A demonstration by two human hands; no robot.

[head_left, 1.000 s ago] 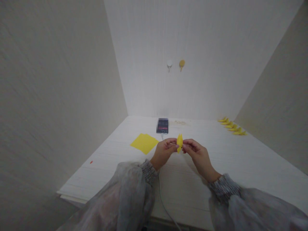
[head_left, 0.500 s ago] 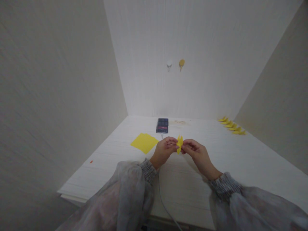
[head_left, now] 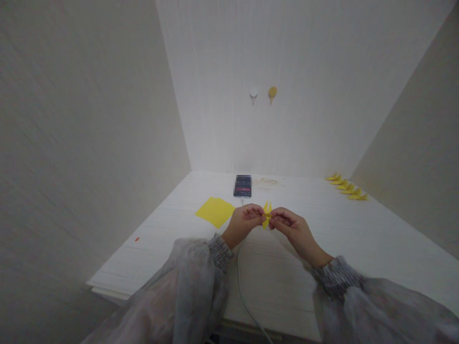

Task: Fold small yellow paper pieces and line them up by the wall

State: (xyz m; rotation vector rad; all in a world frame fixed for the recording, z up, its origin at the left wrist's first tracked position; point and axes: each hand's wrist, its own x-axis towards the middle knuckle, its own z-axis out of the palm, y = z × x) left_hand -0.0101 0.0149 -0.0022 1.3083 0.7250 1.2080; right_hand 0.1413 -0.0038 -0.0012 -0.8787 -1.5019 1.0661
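Observation:
Between my two hands, above the middle of the white table [head_left: 201,258], is a small folded yellow paper piece [head_left: 266,222] with pointed tips above and below. My left hand [head_left: 245,222] pinches its left side between thumb and fingers; a ring shows on one finger. From the other side my right hand [head_left: 290,227] pinches it too, fingers curled. Part of the fold is hidden behind the fingertips. Left of my left hand lies a stack of yellow paper sheets [head_left: 214,211], flat on the table.
A phone [head_left: 243,186] lies near the back wall, with a white cable [head_left: 241,286] running toward the front edge. Several folded yellow paper pieces [head_left: 347,186] stand in a row at the back right. A small red bit [head_left: 136,239] lies at left. Two hooks [head_left: 272,93] hang on the wall.
The paper's middle has spread a little, and its upper tips stand further apart. Both hands stay pinched on it in nearly the same place. The view has shifted slightly.

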